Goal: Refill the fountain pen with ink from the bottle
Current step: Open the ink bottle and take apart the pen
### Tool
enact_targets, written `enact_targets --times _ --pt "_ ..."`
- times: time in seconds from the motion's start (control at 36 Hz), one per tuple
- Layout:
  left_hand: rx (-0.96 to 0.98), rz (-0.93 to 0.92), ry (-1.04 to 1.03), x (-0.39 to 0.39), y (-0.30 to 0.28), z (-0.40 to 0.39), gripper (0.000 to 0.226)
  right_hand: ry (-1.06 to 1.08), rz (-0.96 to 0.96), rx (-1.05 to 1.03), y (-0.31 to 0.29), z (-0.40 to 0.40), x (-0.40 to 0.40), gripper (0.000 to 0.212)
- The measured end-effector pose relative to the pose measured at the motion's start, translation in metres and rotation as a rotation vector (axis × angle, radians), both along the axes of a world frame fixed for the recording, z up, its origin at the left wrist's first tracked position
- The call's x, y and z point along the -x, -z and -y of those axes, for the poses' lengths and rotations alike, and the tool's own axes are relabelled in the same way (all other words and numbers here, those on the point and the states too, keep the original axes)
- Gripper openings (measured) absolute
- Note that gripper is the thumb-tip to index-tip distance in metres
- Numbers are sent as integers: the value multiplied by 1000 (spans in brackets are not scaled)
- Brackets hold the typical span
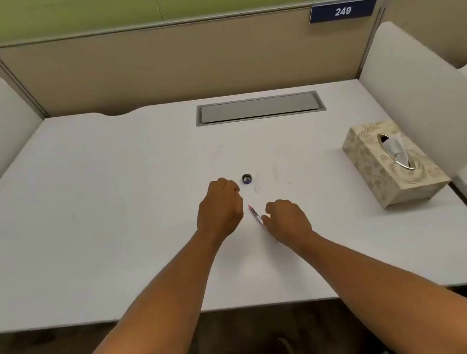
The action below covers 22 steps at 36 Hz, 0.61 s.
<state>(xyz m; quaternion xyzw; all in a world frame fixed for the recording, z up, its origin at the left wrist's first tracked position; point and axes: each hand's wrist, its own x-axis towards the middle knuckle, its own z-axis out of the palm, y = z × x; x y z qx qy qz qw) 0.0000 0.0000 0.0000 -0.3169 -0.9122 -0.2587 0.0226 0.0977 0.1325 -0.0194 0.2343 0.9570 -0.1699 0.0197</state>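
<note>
The right hand is pinching the fountain pen near its rear, the reddish tip pointing toward 11 o'clock just above the white desk. The left hand is sitting at 10 o'clock of the pen with fingers curled over something hidden beneath it; I cannot tell what it is holding, and the ink bottle itself is not showing. A small dark cap is lying at 12 o'clock of the pen, just beside the left knuckles. Bare desk is stretching wide toward 9 o'clock; a tissue box is standing at 3 o'clock, near the right divider. A closed cable hatch is lying at 12 o'clock before the beige back panel, which is bearing a plate numbered 249.
</note>
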Motion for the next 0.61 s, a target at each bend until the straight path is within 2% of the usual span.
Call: enact_targets --times 0.17,0.44,0.61 --pt "-29 75 -38 -4 18 3 18 16 62 95 14 6 -1 23" --pt "-141 280 -29 -3 37 5 17 78 60 73 23 11 1 19" --pt "-282 404 -50 -1 31 -1 17 175 -53 165 16 15 4 21"
